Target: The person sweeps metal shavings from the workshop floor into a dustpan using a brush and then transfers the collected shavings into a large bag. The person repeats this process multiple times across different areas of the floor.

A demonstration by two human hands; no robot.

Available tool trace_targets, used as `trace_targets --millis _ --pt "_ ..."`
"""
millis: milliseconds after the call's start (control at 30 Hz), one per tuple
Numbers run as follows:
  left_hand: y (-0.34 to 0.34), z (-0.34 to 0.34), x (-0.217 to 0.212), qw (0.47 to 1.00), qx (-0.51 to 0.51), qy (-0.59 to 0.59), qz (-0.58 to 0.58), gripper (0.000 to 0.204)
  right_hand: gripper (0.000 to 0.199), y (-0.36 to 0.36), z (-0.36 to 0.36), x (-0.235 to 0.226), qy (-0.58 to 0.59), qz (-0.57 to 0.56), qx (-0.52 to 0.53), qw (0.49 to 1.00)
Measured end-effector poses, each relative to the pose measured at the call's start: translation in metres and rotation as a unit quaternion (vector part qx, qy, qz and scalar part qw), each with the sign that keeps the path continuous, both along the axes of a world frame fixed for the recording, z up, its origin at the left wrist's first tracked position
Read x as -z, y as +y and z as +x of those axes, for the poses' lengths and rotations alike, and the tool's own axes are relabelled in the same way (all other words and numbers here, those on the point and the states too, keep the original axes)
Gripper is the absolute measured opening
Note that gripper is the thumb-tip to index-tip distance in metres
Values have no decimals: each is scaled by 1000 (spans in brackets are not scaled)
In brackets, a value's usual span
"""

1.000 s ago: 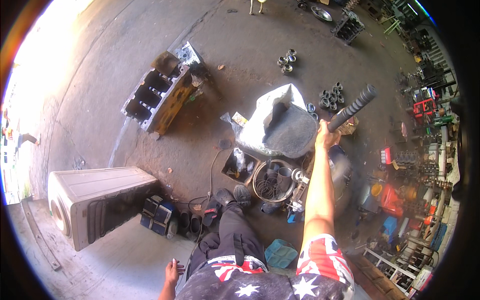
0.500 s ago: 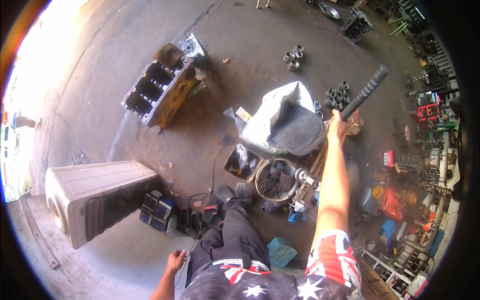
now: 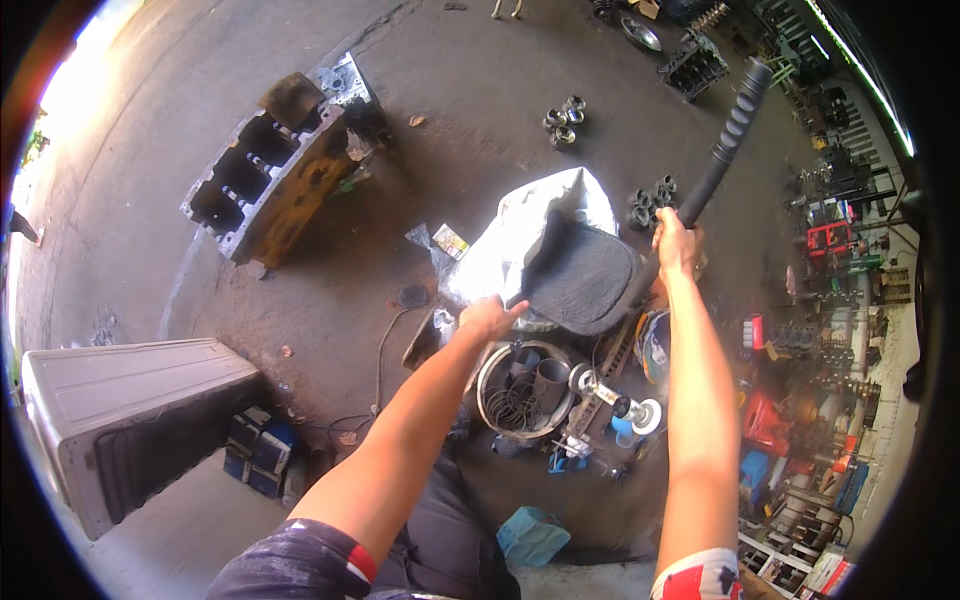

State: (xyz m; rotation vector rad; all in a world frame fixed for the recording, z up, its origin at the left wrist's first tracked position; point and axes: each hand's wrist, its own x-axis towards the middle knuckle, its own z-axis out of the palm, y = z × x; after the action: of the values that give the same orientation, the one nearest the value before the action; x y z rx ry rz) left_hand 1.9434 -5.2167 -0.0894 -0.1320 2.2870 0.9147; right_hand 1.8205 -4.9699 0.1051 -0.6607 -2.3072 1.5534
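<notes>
Right hand (image 3: 676, 243) fisted around a long black ribbed bar (image 3: 728, 140), lower end hidden behind the dark grey mat (image 3: 585, 275). Left hand (image 3: 490, 318), fingers extended, touches the mat's near edge; grip unclear.

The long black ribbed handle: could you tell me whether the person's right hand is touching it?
Touching. The head view shows the right hand wrapped around the lower part of the black ribbed handle, no gap visible.

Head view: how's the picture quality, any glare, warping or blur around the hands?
Head view: strong glare bleaches the upper-left floor; fisheye bending curves the grey cabinet and crowds the right-edge shelves into small, smeared clutter; the centre is fairly sharp, with the left hand at the white sack and the right hand gripping the black ribbed handle.
</notes>
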Motion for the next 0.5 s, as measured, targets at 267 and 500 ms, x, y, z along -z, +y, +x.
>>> trace_targets --millis 267,500 --pt "17 -6 26 993 14 115 -10 47 30 -26 -20 5 -62 121 -42 990" --pt "10 -5 44 988 78 129 20 40 23 -42 -32 12 -51 149 -60 986"
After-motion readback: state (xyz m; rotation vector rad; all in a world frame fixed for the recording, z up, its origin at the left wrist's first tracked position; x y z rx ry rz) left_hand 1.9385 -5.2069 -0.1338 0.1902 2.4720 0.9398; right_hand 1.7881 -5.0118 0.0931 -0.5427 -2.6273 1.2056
